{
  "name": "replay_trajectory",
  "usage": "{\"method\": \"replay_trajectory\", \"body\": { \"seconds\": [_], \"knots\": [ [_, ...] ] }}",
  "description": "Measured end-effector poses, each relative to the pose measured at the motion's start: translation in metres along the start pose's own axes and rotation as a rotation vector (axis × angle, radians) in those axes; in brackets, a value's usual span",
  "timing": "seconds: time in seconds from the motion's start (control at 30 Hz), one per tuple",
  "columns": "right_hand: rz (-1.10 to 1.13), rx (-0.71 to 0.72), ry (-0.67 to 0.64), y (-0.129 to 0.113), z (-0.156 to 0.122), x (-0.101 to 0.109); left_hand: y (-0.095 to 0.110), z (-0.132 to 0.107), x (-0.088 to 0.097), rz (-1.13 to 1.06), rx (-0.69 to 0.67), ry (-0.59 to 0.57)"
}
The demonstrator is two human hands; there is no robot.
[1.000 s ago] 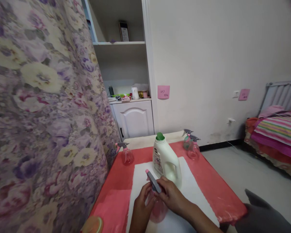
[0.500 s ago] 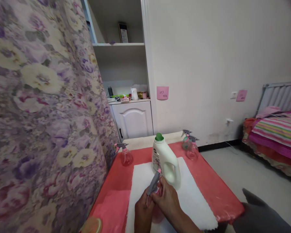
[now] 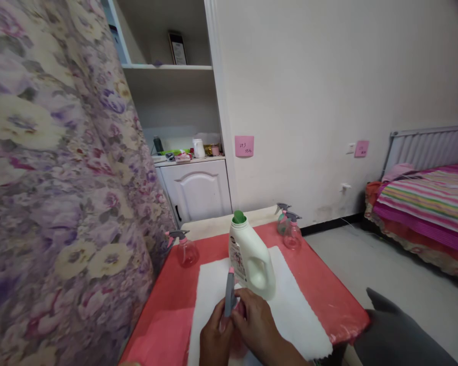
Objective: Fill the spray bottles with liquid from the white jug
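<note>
Both hands are closed around one pink spray bottle with a grey trigger head (image 3: 229,295), low over the white cloth (image 3: 290,300). My left hand (image 3: 215,335) grips it from the left, just below the head. The fingers of my right hand (image 3: 256,320) wrap its neck from the right. The pink nozzle points away from me, and my hands hide most of the bottle's body. Just beyond stands a large pale-green jug (image 3: 254,256) with a handle; its mouth is uncapped and a green piece (image 3: 238,217) shows in it.
A pink spray bottle (image 3: 187,251) stands at the table's left; another pink one (image 3: 292,236) and a greenish one (image 3: 282,223) stand at the back right. Red covering (image 3: 168,315) lies over the table. A floral curtain (image 3: 80,203) hangs at left; a bed (image 3: 427,203) is at right.
The spray head has turned in my hands, its nozzle swinging leftward to point more straight ahead. My view has shifted slightly right, so the room sits further left.
</note>
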State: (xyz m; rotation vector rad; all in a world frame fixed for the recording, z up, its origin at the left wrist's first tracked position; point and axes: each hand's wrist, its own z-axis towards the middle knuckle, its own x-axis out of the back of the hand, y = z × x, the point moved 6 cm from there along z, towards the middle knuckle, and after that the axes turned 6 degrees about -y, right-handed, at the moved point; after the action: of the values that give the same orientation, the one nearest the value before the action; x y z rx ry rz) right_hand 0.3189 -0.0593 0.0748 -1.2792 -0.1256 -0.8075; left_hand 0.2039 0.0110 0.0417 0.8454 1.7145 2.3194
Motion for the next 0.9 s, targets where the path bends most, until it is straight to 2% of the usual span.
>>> {"method": "replay_trajectory", "body": {
  "seconds": [0.13, 0.23, 0.3, 0.4, 0.53, 0.7, 0.9],
  "knots": [
    [0.067, -0.054, -0.011, 0.008, 0.003, -0.002, -0.002, -0.003, 0.000, -0.006, -0.057, -0.126],
    [0.099, -0.063, 0.038, 0.010, 0.002, -0.003, 0.001, -0.007, -0.004, -0.104, -0.107, -0.191],
    [0.118, -0.086, 0.071, 0.011, 0.001, -0.006, 0.004, -0.008, -0.006, -0.204, -0.119, -0.153],
    [0.162, -0.094, 0.096, 0.012, -0.002, -0.013, 0.007, -0.005, -0.008, -0.284, -0.076, -0.032],
    [0.163, -0.058, 0.121, 0.016, -0.004, -0.021, 0.011, 0.003, -0.005, -0.184, -0.010, 0.062],
    [0.089, 0.002, 0.170, 0.027, -0.016, -0.020, 0.018, 0.007, 0.001, -0.061, -0.061, 0.058],
    [0.105, 0.090, 0.178, 0.036, -0.029, -0.017, 0.015, 0.007, 0.001, -0.096, 0.003, -0.071]
  ]
}}
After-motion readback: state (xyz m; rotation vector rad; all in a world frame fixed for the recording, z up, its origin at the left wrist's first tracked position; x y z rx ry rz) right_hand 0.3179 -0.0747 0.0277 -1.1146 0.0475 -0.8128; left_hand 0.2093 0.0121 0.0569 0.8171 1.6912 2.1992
